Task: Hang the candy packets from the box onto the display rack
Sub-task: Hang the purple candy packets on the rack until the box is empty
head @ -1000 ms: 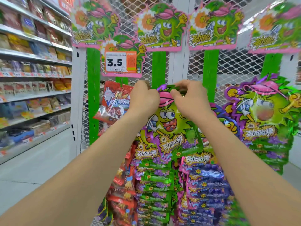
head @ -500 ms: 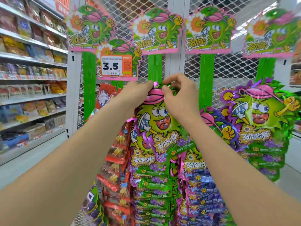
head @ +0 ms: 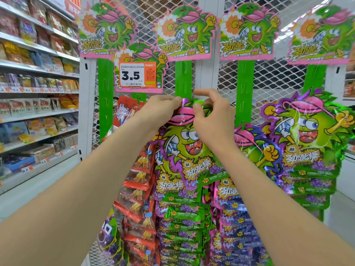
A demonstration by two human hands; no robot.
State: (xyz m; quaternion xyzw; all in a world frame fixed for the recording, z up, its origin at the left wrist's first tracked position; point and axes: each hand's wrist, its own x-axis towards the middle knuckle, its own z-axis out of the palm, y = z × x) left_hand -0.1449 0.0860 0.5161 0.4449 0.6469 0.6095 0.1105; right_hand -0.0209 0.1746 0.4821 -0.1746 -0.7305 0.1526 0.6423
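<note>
Because this shiny green-and-purple foil candy packet (head: 179, 144) looks light and slippery, we hold it high!
Left grip (head: 163, 111), right grip (head: 213, 121): both pinch its top edge at the green plastic strip (head: 183, 77).

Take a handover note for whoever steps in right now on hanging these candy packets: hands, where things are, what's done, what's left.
Hands: the left hand pinches the top left edge of the candy packet; the right hand has its grip on the top right, index finger raised.
Packet: its top is held against the green hanging strip, right of the price tag. Whether it is hooked cannot be seen.
Done: hung packets fill the strip below it.
Left: seat this one, let go, then fetch more from the box, which is out of view.
</note>
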